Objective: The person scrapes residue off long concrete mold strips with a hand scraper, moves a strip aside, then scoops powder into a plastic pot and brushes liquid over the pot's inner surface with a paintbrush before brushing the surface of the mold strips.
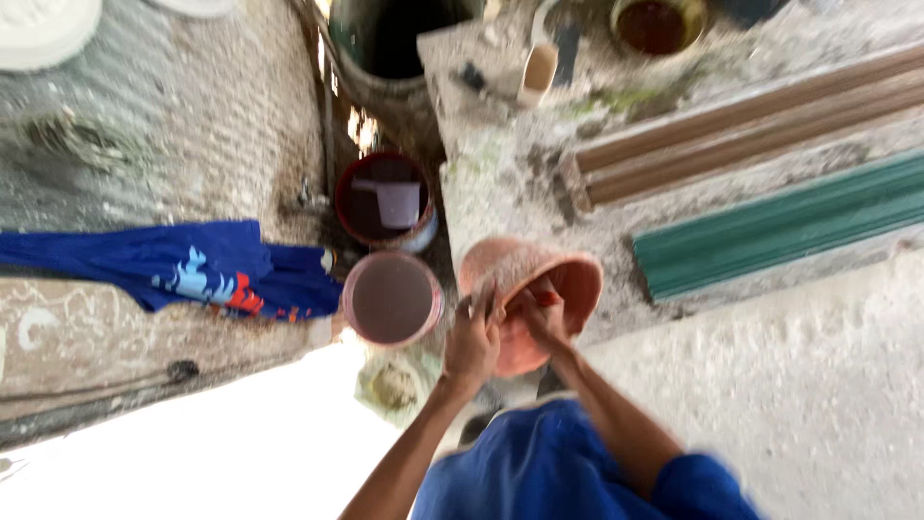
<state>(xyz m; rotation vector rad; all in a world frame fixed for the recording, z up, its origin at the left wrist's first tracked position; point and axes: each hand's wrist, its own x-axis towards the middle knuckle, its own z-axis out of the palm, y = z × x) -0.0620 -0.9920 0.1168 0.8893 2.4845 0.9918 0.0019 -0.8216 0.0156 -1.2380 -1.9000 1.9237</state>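
Two hands at the rim of a tilted pink bucket.

The left hand (472, 339) has its fingers curled together on the near rim of the bucket (568, 279); the right hand (541, 316) grips the same rim just beside it, fingers clamped on the edge, though blur hides the fingertips; the bucket lies on its side with its mouth turned toward the person, resting at the edge of a rough concrete surface (818, 376); just left of it stands a pail (392, 299) of dark liquid, and above that a red pail (383, 200) with a pale scoop inside; blue cloth (164, 262) hangs over a wall to the left; brown boards (731, 130) and a green board (780, 226) lie to the right.
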